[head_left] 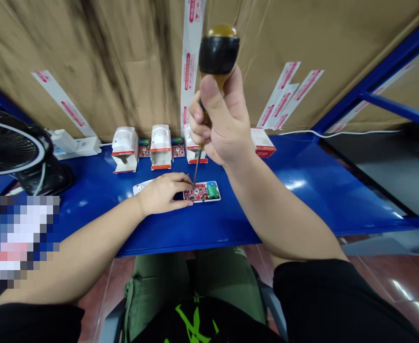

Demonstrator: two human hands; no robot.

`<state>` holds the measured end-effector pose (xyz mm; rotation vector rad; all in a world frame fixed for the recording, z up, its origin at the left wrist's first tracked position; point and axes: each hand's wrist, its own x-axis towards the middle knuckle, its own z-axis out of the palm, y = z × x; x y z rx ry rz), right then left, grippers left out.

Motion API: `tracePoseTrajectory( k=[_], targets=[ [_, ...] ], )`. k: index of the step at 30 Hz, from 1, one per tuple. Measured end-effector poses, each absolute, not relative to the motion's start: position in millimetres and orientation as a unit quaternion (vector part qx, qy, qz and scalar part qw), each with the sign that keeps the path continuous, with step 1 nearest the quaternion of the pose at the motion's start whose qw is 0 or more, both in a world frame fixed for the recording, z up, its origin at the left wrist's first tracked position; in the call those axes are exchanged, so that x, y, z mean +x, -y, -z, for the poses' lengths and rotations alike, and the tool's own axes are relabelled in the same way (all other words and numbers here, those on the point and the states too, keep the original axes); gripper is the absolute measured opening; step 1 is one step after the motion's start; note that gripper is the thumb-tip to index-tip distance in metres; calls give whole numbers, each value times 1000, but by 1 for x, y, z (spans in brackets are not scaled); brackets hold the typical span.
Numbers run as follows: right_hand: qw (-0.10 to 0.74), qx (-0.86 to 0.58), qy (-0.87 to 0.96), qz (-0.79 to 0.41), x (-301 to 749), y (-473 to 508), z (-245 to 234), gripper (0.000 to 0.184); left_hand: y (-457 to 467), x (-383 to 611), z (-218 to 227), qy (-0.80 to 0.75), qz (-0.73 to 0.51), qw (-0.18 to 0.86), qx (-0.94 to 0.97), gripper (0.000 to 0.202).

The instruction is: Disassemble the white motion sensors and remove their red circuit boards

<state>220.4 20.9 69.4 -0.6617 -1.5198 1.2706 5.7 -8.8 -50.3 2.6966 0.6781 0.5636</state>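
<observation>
My right hand (220, 116) is closed round the handle of a screwdriver (219, 53), which has a yellow and black grip. Its thin shaft points down, and the tip meets a red circuit board (197, 192), or comes very close to it. The board lies in a shallow white housing (205, 201) on the blue table, with a blue-green battery (213, 189) at its right end. My left hand (164, 193) grips the housing's left end, thumb on the near side and fingers by the screwdriver tip. A white cover (140, 187) lies partly behind that hand.
Behind the board stand opened small boxes with white sensor units (124, 139), (160, 138), and more red boards (178, 151) between them. A closed white-red box (264, 142) is at the right. A black fan (7, 143) and a power strip (77, 146) occupy the left.
</observation>
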Motion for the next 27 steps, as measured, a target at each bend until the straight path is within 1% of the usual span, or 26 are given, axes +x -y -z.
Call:
tracePoseTrajectory(
  k=[3, 7, 10, 15, 21, 23, 27],
  targets=[
    [510, -276, 637, -508, 221, -18, -72, 53, 9, 6, 49, -240, -187, 145, 941, 32],
    [507, -275, 655, -489, 216, -7, -73, 63, 10, 6, 49, -253, -179, 148, 939, 32],
    [527, -250, 652, -485, 210, 3, -73, 61, 10, 6, 50, -264, -178, 156, 935, 32],
    [517, -203, 649, -520, 216, 2, -70, 50, 9, 6, 50, -265, -181, 164, 933, 30],
    [498, -152, 642, -563, 215, -10, -64, 64, 9, 5, 50, -263, -191, 173, 930, 29],
    [506, -151, 621, -579, 207, -10, -60, 65, 9, 5, 50, -263, -195, 172, 929, 29],
    [525, -202, 589, -581, 196, -9, -52, 62, 10, 5, 50, -254, -197, 170, 932, 30]
  ],
)
